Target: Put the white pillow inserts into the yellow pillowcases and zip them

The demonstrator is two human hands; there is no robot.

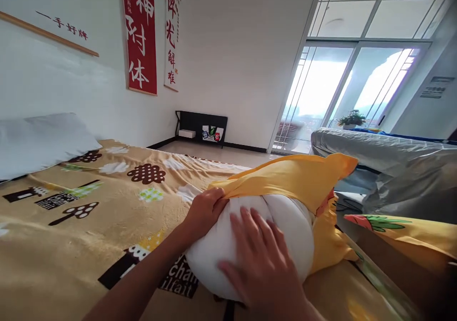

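Observation:
A plump white pillow [210, 259] lies on the bed, partly inside a yellow pillowcase [282, 176]. The case covers its far and right side, while the near end bulges out bare. My left hand [205, 211] is closed on the edge of the pillowcase at its left, with the fingertips folded over the cloth. My right hand [260, 254] rests flat on the white pillow with its fingers spread, slightly blurred. The far end of the pillowcase rises to a loose, raised corner.
Beneath is a tan patterned blanket [117, 207]. A grey-white pillow [46, 140] lies at the left by the wall. Another yellow printed cloth [410, 230] is at the right. A plastic-covered piece of furniture [357, 150] bears a potted plant [352, 118]; a low black shelf [191, 120] stands behind.

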